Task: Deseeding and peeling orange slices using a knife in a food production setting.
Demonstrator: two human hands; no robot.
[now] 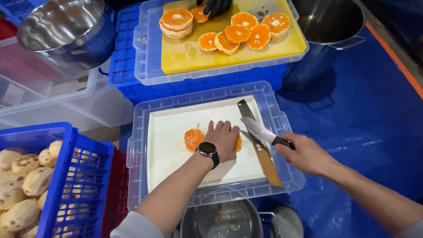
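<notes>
My left hand [224, 140], with a black watch on the wrist, presses down on a peeled orange fruit [238, 143] on a white cutting board [172, 145]. A cut orange half [194, 139] lies flat just left of that hand. My right hand [306, 155] grips a white-bladed knife [257, 128] by its black handle, blade tip pointing up-left near the fruit. A second knife with a wooden handle [264, 161] lies on the board under it.
Across from me, another person's black-gloved hand [216, 6] touches orange slices [238, 33] on a yellow board [189, 57]. A blue basket of peeled fruit [26, 189] stands left. Steel bowl [66, 31], big steel pot [330, 26], and a pot below [220, 220] surround me.
</notes>
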